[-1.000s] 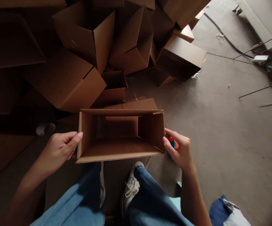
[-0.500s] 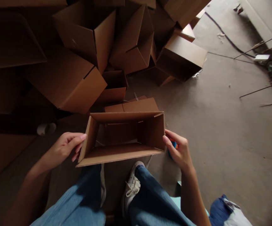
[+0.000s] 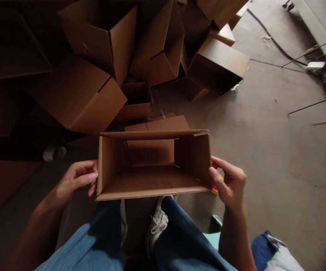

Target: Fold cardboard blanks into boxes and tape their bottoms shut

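Observation:
An open-ended cardboard box [image 3: 151, 180] hangs in front of me above my knees, its inside facing me. My left hand [image 3: 76, 180] presses its fingers flat against the box's left wall. My right hand [image 3: 230, 184] grips the right wall, thumb at the edge. A small orange and yellow object [image 3: 215, 189] shows just behind the right hand; whether the hand holds it is unclear.
A heap of assembled cardboard boxes [image 3: 95, 75] fills the upper left. Flattened cardboard [image 3: 163, 123] lies just beyond the held box. Bare concrete floor [image 3: 278, 150] spreads to the right, with thin rods [image 3: 315, 101] and a cable [image 3: 267, 35]. A roll of tape [image 3: 54, 153] lies at left.
The box has been squared up from a skewed shape and shifted slightly right. My right hand moved right and down with it; the left hand stays on the left wall.

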Action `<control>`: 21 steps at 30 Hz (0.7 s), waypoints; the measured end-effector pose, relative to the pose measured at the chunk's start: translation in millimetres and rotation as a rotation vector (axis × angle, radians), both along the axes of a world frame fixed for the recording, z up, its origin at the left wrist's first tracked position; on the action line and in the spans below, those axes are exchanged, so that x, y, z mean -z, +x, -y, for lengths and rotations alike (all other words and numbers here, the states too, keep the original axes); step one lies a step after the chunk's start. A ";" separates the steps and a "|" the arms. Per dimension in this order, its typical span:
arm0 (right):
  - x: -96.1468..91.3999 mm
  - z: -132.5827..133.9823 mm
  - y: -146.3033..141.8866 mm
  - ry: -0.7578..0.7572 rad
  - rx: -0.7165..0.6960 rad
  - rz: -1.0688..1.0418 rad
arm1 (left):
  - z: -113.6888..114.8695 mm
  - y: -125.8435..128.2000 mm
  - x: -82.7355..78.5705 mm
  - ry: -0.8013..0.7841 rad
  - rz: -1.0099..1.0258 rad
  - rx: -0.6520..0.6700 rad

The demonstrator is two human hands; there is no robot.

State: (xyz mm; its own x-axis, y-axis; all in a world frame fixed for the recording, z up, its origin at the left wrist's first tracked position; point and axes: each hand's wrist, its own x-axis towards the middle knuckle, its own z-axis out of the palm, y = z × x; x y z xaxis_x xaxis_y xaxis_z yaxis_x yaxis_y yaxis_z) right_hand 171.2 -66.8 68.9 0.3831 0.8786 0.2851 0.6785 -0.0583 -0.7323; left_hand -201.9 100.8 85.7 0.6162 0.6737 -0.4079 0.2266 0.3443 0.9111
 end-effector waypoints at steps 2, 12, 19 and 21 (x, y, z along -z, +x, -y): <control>1.2 -1.7 1.4 -0.022 0.014 -0.014 | 2.5 5.3 2.3 -0.034 0.037 -0.027; -1.1 -4.7 -3.3 -0.037 -0.059 -0.010 | 3.8 3.7 -0.7 -0.130 0.042 -0.152; 3.3 3.8 -7.0 -0.014 0.006 -0.051 | 6.6 1.7 5.7 -0.084 0.022 -0.109; 7.6 5.3 -6.3 -0.013 0.031 -0.090 | 6.6 5.2 6.3 -0.118 0.055 -0.137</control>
State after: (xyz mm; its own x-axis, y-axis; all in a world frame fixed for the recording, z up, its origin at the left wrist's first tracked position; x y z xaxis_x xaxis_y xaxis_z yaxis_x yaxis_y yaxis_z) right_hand 164.9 -72.0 61.3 0.4335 0.8694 0.2371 0.6080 -0.0879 -0.7891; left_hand -196.6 94.3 79.4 0.5455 0.7024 -0.4572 0.1213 0.4736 0.8723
